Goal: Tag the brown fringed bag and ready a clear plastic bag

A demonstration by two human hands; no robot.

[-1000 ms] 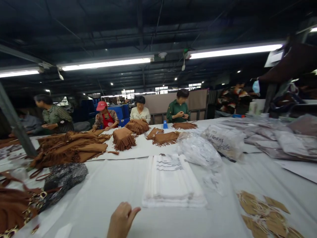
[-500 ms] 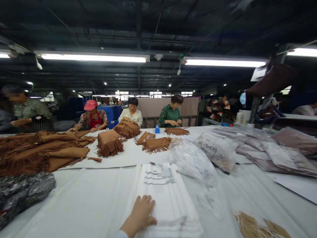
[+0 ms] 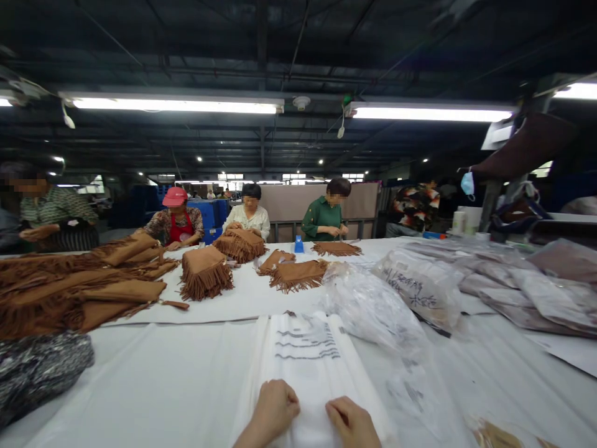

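A flat stack of white bags with black printed lines point(image 3: 305, 348) lies on the white table right in front of me. My left hand point(image 3: 273, 410) rests on the near edge of the stack with its fingers curled. Beside it, my right hand point(image 3: 352, 423) presses on the same stack, fingers bent. Whether either hand pinches a sheet is hidden by the knuckles. Just right of the stack lies a crumpled clear plastic bag point(image 3: 368, 302).
Brown fringed suede bags point(image 3: 205, 270) are piled on the left and middle of the table. Packed items in clear wrap point(image 3: 536, 280) fill the right side. A dark patterned bag point(image 3: 37, 370) lies at the near left. Several people point(image 3: 249, 211) work along the far edge.
My left hand moved from the bare table onto the white stack. My right hand came into view and landed beside it. The view shifted so the brown tags at the right slid mostly out of frame.
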